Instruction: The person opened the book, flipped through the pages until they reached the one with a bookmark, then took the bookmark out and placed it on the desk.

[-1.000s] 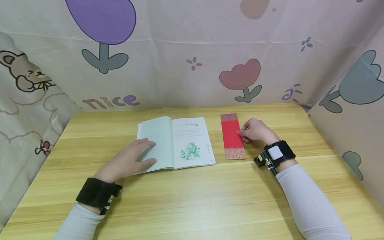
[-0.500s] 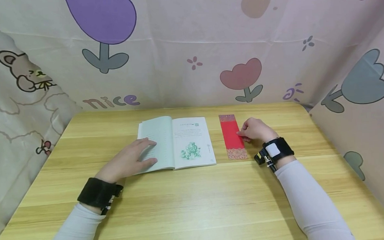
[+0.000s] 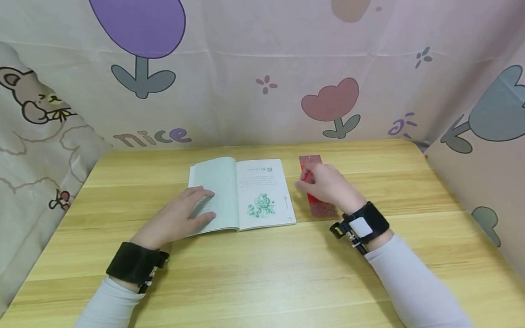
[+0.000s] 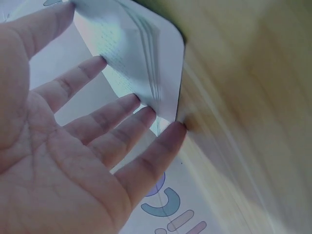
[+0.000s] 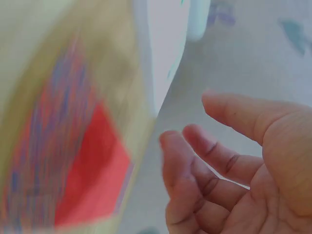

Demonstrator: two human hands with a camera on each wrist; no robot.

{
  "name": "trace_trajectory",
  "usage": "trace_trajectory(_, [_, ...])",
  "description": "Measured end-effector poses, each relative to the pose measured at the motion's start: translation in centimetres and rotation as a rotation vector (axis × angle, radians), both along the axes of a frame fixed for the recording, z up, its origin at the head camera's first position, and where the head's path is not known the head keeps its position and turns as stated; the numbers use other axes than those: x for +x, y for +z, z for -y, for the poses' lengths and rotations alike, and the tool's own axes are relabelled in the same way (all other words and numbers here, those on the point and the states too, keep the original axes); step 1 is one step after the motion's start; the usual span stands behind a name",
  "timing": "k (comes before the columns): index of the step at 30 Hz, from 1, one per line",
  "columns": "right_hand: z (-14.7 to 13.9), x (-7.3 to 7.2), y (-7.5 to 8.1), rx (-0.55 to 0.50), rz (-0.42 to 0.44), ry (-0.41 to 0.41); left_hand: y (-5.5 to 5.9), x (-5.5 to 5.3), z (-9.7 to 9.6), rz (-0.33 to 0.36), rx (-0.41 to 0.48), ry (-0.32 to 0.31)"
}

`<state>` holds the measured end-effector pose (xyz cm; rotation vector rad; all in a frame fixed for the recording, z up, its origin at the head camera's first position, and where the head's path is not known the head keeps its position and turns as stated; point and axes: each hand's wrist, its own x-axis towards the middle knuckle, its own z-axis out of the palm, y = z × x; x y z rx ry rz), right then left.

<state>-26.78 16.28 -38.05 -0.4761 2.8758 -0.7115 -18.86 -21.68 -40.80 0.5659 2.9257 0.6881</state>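
Observation:
My left hand [image 3: 175, 214] rests on the left page of an open book [image 3: 262, 184], its fingers spread and fairly straight. In the left wrist view the fingertips touch the page and the edge of the book [image 4: 165, 68]. A flat red paper strip [image 3: 323, 209] with patterned ends, like a bookmark, lies on the table to the right of the book. Above the strip hovers my right hand [image 3: 329, 184], hiding its middle. The right wrist view has this hand [image 5: 219, 180] loosely bent, thumb apart from the fingers, with nothing held; the red strip [image 5: 92, 175] is blurred there.
The wooden table [image 3: 270, 284] stretches in front of the book. A printed cloth [image 3: 230, 85] with flowers and a bear hangs behind and on both sides. Each wrist wears a black strap [image 3: 366, 223] with a small camera.
At the earlier moments my right fingers pinched the strip's right edge and tilted it slightly. They have since let go and moved left over it. My left hand has stayed on the page.

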Motion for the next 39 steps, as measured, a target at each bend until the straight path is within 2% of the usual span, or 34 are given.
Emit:
trace_trajectory(4, [2.2, 1.1, -0.6, -0.003, 0.028, 0.065, -0.2, 0.0, 0.0, -0.017, -0.002, -0.002])
trace_trajectory(10, [3.5, 1.9, -1.4, 0.027, 0.068, 0.077, -0.3, -0.1, -0.1, -0.031, -0.012, -0.009])
trace_trajectory(19, [4.3, 2.0, -2.1, -0.006, 0.069, 0.090, 0.3, 0.1, -0.1, 0.003, 0.017, 0.038])
trace_trajectory(26, [4.5, 2.1, -2.2, 0.001, 0.052, 0.099, 0.9, 0.3, -0.2, 0.003, 0.002, 0.063])
trace_trajectory(32, [4.6, 2.1, -2.2, -0.006, 0.052, 0.106, 1.4, 0.4, -0.3, -0.011, 0.002, 0.125])
trace_trajectory(39, [4.8, 2.0, -2.4, 0.000, 0.049, 0.109, 2.6, 0.6, -0.8, -0.074, 0.083, 0.224])
